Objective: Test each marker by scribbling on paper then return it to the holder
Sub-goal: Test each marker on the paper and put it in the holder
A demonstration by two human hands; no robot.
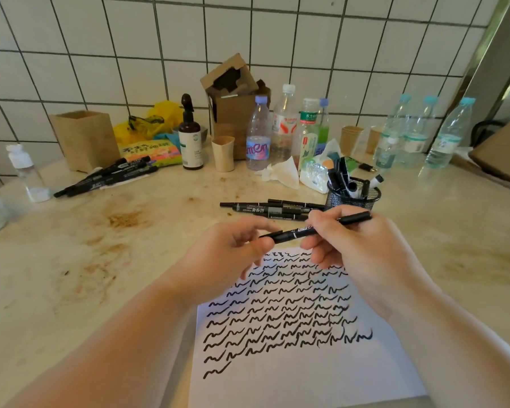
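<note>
Evidently a black marker [315, 228] is held level above the far edge of the scribbled paper [292, 363]: the right hand [357, 254] curls its fingers round the barrel, while the left hand [233, 254] pinches the capped end, probably to pull or seat the cap. Just beyond, the mesh holder [351, 198] stands on the worktop [130, 260] within easy reach, beside loose markers [274, 209] lying flat, presumably awaiting a test.

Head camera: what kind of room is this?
Probably a kitchen or pantry counter used as a desk: white tiled wall, stained stone counter, and water bottles with paper cups behind.
</note>
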